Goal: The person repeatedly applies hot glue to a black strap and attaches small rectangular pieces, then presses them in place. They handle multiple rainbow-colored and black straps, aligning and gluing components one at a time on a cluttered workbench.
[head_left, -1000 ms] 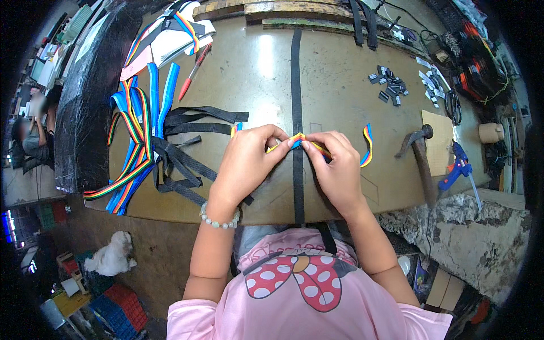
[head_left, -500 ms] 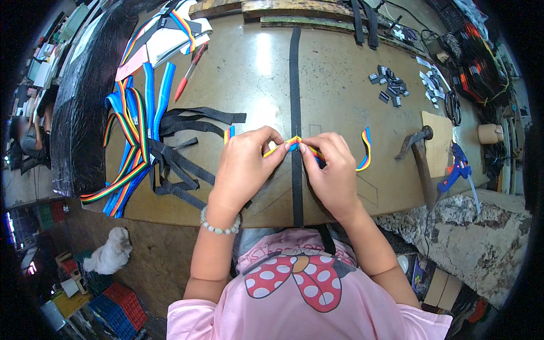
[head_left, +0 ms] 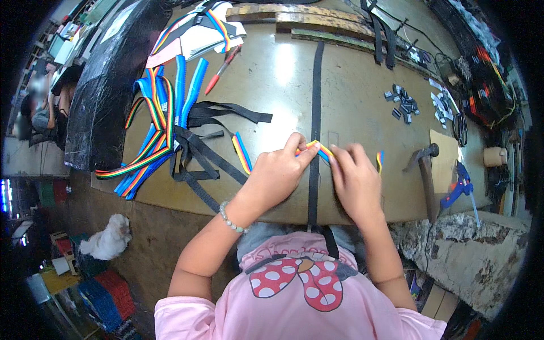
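A narrow striped strap (head_left: 324,153) in yellow, red and blue lies across a long black webbing strap (head_left: 316,96) that runs up the table. My left hand (head_left: 280,173) pinches the striped strap between thumb and forefinger, just left of the black one. Beyond that hand, one end of the strap (head_left: 242,153) sticks out to the left. My right hand (head_left: 358,181) has closed fingers on the strap right of the crossing, slightly blurred. The other end shows past its knuckles. My palms hide parts of the strap.
Striped and blue straps (head_left: 161,124) and black webbing pieces (head_left: 198,153) lie left. A red pen (head_left: 222,71) lies farther back. At right are small black pieces (head_left: 402,103), a hammer (head_left: 426,175) and a blue glue gun (head_left: 458,188). Wooden boards (head_left: 317,25) line the far edge.
The whole view has shifted, so the table's things appear farther right. My hands have moved apart a little, the right one sliding outward from the crossing. More of the strap's left end shows.
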Tool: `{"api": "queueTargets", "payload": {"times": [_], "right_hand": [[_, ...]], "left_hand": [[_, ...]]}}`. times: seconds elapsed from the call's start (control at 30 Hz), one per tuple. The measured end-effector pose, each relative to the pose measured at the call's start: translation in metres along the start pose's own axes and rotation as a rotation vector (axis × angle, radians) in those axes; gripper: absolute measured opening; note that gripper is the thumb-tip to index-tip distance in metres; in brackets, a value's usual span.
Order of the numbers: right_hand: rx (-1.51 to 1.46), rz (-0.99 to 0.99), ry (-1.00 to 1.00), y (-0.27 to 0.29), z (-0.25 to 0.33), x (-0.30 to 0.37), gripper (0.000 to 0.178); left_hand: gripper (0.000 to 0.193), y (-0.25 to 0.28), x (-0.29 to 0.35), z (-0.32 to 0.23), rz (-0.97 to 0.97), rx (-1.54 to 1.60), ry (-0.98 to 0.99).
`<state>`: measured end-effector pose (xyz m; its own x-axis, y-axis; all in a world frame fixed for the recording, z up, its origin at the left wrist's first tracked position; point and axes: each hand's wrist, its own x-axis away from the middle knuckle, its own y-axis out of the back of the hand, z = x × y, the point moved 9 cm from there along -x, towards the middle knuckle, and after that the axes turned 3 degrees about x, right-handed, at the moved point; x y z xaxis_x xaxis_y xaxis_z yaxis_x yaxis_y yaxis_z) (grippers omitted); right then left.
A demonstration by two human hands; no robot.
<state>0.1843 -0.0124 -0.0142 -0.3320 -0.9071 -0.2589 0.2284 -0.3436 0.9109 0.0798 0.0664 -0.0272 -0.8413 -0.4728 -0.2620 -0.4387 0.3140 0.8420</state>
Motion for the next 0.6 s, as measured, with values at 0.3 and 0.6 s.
{"api": "queueTargets", "payload": {"times": [0.3, 0.6], "right_hand": [[0.140, -0.260, -0.706, 0.105, -0.175, 0.141, 0.034], [-0.173, -0.785, -0.662, 0.136, -0.370, 0.178, 0.068]], "left_hand": [[0.033, 0.004, 0.001, 0.003, -0.045, 0.075, -0.006], [0.023, 0.008, 0.002, 0.022, -0.089, 0.389, 0.221]]}}
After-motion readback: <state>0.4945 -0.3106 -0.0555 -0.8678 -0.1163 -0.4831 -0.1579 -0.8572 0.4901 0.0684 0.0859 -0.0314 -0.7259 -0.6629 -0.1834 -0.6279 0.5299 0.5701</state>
